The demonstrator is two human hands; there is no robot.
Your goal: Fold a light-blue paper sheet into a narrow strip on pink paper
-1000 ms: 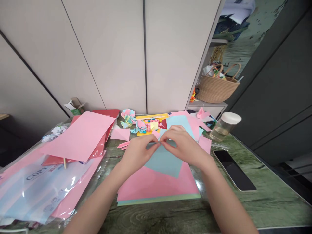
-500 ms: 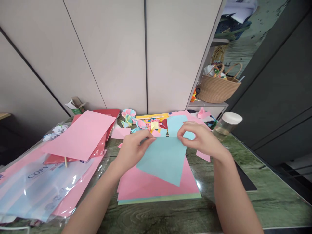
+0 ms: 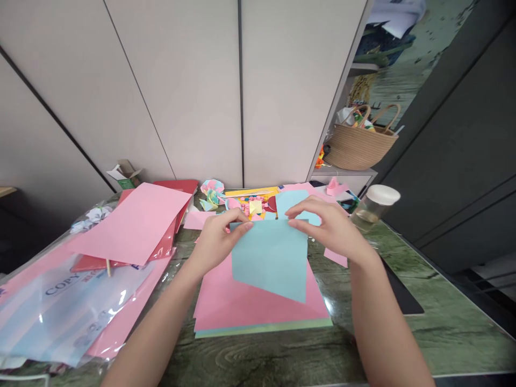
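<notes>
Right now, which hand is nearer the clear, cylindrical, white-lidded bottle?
Right: the right hand is left of the bottle; the left hand is farther left, pinching the light-blue paper sheet.

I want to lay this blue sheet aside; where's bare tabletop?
Bare tabletop shows right of the phone and between the forearms, nearer than the paper stack. Crowded: the left, under plastic packaging; the middle, with the blue sheet and stack; the far side, with paper pieces.

We part our hands along the blue sheet (image 3: 269, 258).
Our left hand (image 3: 220, 236) and right hand (image 3: 330, 228), fingertips together a second ago, now pinch separate spots; the sheet hangs straighter and our right forearm (image 3: 373, 306) covers most of the phone (image 3: 404, 295).
</notes>
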